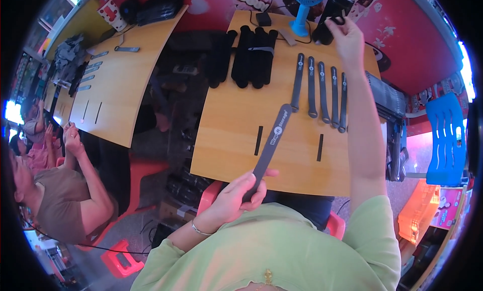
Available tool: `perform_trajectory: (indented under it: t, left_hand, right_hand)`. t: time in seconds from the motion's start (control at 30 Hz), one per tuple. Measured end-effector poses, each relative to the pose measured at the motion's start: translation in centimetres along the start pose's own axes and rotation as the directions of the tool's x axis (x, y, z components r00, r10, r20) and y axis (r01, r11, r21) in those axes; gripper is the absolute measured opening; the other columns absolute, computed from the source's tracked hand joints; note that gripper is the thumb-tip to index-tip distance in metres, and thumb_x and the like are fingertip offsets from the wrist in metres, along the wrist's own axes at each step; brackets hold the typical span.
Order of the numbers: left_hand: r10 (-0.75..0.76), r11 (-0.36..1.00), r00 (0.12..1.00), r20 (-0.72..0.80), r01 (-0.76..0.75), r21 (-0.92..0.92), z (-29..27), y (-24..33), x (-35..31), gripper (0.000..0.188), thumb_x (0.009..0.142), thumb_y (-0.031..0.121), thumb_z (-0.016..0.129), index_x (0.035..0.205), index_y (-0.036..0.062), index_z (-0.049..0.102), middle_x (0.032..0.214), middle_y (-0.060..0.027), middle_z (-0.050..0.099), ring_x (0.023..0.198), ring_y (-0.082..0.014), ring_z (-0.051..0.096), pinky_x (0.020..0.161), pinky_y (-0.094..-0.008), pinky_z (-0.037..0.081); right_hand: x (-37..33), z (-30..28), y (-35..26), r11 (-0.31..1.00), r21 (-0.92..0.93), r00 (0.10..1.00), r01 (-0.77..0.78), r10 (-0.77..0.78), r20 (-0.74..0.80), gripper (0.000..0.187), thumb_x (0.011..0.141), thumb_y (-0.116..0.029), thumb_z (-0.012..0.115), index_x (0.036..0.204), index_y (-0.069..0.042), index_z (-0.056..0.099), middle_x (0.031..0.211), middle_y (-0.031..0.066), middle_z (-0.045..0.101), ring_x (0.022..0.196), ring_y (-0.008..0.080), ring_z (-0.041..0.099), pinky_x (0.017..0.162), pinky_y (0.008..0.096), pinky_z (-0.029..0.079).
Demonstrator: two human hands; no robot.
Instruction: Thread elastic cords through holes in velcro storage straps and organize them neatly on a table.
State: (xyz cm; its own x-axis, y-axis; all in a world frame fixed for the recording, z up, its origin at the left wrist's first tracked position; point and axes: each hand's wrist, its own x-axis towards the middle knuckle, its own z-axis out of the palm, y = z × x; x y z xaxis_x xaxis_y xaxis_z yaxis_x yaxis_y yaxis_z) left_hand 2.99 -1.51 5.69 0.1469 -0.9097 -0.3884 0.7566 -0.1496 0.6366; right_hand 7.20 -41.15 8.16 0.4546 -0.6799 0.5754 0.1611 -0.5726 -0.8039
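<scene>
My left hand (236,193) grips the near end of a long grey strap (271,140) that slants up over the wooden table (226,145). My right hand (347,34) is stretched to the table's far side and pinches a small black ring-like part (338,20) next to a tall black cylinder (329,14). Between the hands, several grey straps (322,89) lie side by side on the table. A bundle of black rolled straps (251,54) lies at the far middle. Two short black strips (258,140) (320,147) lie flat near me.
A blue desk fan (304,9) stands at the back. A second wooden table (121,84) to the left carries more straps. A person (55,190) sits at the lower left. A blue chair (445,140) stands on the right, red stools (121,258) below.
</scene>
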Motion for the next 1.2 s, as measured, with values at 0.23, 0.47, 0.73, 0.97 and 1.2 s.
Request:
perform_trajectory:
  t: [0.23, 0.47, 0.73, 0.97, 1.2]
  left_hand:
    - [0.081, 0.931, 0.995, 0.057, -0.056, -0.36, -1.4, 0.0, 1.4, 0.05, 0.1, 0.035, 0.025, 0.131, -0.0017, 0.039, 0.066, -0.001, 0.04, 0.044, -0.0065, 0.028, 0.041, -0.0192, 0.025]
    - [0.161, 0.888, 0.987, 0.013, -0.139, -0.439, -1.9, 0.0, 2.8, 0.041, 0.099, 0.029, 0.027, 0.122, -0.0001, 0.044, 0.07, -0.0017, 0.042, 0.049, -0.0092, 0.033, 0.045, -0.0216, 0.028]
    - [0.22, 0.822, 0.975, -0.021, -0.197, -0.534, -0.9, 0.1, 3.5, 0.034, 0.1, 0.026, 0.034, 0.125, 0.0036, 0.04, 0.085, -0.0049, 0.051, 0.073, -0.0157, 0.05, 0.066, -0.028, 0.045]
    - [0.234, 0.906, 0.972, 0.027, -0.208, -0.369, 0.6, 0.0, 4.1, 0.04, 0.1, 0.031, 0.034, 0.134, 0.0098, 0.034, 0.104, -0.0112, 0.057, 0.101, -0.0299, 0.06, 0.086, -0.0493, 0.052]
    - [0.379, 0.896, 0.922, 0.077, -0.345, -0.278, 0.4, -0.6, 5.2, 0.042, 0.099, 0.021, 0.039, 0.138, 0.0157, 0.028, 0.105, -0.0122, 0.055, 0.107, -0.0286, 0.057, 0.087, -0.0462, 0.053]
  right_hand:
    - [-6.8, 2.9, -0.9, 0.933, -0.309, 0.982, 0.183, -0.162, 0.093, 0.014, 0.08, -0.014, 0.068, 0.093, -0.011, 0.065, 0.07, 0.0061, 0.063, 0.058, 0.0142, 0.057, 0.055, 0.0256, 0.043]
    - [-11.4, 2.9, 0.6, 0.812, -0.405, 0.826, 0.421, -0.159, 0.54, 0.019, 0.076, -0.007, 0.065, 0.094, -0.015, 0.066, 0.077, 0.0058, 0.066, 0.068, 0.0237, 0.062, 0.06, 0.03, 0.049]
    - [-11.6, 2.9, 0.1, 0.751, -0.476, 0.648, 0.458, 0.085, 0.757, 0.019, 0.079, -0.029, 0.063, 0.095, -0.019, 0.066, 0.083, 0.0053, 0.066, 0.077, 0.0241, 0.064, 0.064, 0.0358, 0.049]
    - [-12.2, 0.4, -2.5, 0.79, -0.441, 0.706, 0.426, 0.015, 0.708, 0.03, 0.088, -0.032, 0.055, 0.11, -0.015, 0.065, 0.112, 0.0086, 0.061, 0.098, 0.0253, 0.06, 0.081, 0.0312, 0.046]
    - [-17.2, -3.6, -11.0, 0.988, -0.147, 0.856, -0.046, 0.115, 0.503, 0.025, 0.092, -0.011, 0.049, 0.114, -0.008, 0.061, 0.085, 0.01, 0.063, 0.077, 0.0201, 0.063, 0.065, 0.0287, 0.047]
